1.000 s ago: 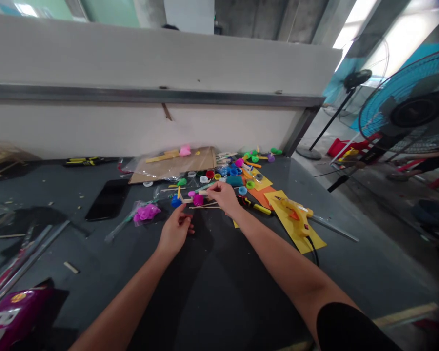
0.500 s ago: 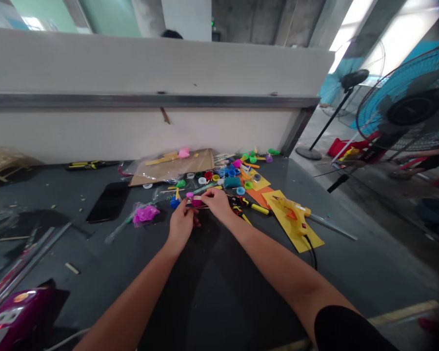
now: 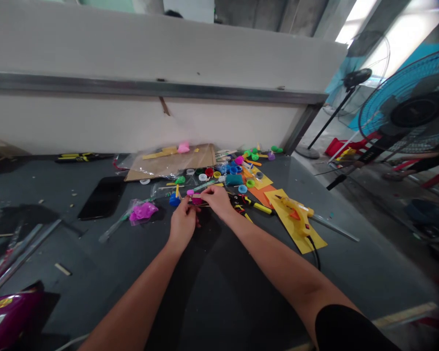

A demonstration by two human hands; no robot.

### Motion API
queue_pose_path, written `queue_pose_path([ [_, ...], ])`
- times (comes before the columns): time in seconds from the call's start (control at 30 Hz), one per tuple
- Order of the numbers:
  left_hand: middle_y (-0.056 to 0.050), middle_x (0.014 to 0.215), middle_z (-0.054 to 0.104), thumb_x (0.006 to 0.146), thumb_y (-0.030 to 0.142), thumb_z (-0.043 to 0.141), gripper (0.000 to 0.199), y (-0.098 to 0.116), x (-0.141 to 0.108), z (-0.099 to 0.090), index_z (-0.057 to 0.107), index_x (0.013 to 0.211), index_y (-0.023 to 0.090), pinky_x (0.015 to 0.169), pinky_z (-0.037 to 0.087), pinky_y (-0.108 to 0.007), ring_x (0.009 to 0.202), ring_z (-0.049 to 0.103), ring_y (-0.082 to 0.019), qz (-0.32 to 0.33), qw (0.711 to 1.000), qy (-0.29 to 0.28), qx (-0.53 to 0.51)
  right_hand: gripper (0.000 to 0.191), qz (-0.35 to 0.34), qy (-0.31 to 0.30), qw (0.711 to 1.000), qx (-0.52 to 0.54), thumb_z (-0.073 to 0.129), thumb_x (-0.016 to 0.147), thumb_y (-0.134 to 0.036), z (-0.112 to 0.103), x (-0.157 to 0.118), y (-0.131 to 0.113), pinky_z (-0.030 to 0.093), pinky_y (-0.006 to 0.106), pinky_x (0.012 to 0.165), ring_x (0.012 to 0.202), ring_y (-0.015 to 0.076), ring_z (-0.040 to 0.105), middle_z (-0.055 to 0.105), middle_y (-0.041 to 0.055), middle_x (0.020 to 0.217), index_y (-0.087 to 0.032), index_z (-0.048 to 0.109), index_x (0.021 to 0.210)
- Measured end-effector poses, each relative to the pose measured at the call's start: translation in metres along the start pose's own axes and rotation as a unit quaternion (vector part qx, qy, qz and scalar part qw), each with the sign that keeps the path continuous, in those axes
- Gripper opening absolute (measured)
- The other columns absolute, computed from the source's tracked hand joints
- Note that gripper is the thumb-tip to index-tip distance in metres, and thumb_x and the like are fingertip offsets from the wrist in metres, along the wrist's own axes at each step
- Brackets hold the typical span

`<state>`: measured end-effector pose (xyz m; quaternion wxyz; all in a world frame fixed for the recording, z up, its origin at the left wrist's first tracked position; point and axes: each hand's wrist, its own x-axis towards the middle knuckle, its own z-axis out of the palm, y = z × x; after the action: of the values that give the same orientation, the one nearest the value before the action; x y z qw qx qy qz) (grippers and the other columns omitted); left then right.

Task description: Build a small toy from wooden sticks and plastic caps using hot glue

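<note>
My left hand [image 3: 184, 219] and my right hand [image 3: 217, 199] meet at the middle of the dark table. A short pale wooden stick [image 3: 197, 196] spans the gap between them, pinched at its right end by my right fingers. My left fingers are closed near its other end; what lies inside them is too small to make out. Pink lumps that look like modelling clay [image 3: 190, 193] show just beyond the fingertips. A blue lump [image 3: 174, 200] with a yellow strip standing in it is left of my left hand. Yellow-and-black pliers [image 3: 258, 206] lie beside my right hand.
A yellow glue gun [image 3: 296, 212] rests on yellow card at the right. Small coloured lids [image 3: 243, 189], clay and cardboard [image 3: 190, 161] crowd the back. Left are a phone [image 3: 102, 197] and bagged purple clay [image 3: 143, 211]. A white partition [image 3: 131, 126] stands behind.
The camera has tilted slightly downward, so the scene sits a little differently. My hands stay together, with the wooden stick still between them and little visible movement.
</note>
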<state>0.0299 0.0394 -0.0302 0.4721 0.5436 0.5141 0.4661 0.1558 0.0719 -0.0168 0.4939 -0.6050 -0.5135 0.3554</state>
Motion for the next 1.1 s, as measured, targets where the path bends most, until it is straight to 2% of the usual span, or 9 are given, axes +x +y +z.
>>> queue_pose_path([
  [0.6,0.001,0.076,0.060,0.077,0.014,0.042,0.054,-0.0015,0.0017,0.0005,0.043,0.130,0.022,0.040,0.045,-0.018,0.045,0.048,-0.007,0.003,0.998,-0.011,0.058,0.004,0.007,-0.003,1.000,0.002,0.061,0.062,-0.020,0.0024,0.0030,0.0031,0.043,0.024,0.057,0.058,0.0134,0.058,0.062,-0.0028,0.057,-0.018,0.063,0.059],
  [1.1,0.000,0.077,0.060,0.077,0.013,0.042,0.054,-0.0021,0.0018,0.0004,0.042,0.131,0.021,0.040,0.045,-0.017,0.045,0.049,-0.007,0.001,0.998,-0.017,0.059,0.005,0.000,-0.002,1.000,0.002,0.065,0.063,-0.020,0.0011,0.0023,-0.0002,0.045,0.026,0.060,0.060,0.0144,0.059,0.063,-0.0018,0.059,-0.018,0.063,0.059],
])
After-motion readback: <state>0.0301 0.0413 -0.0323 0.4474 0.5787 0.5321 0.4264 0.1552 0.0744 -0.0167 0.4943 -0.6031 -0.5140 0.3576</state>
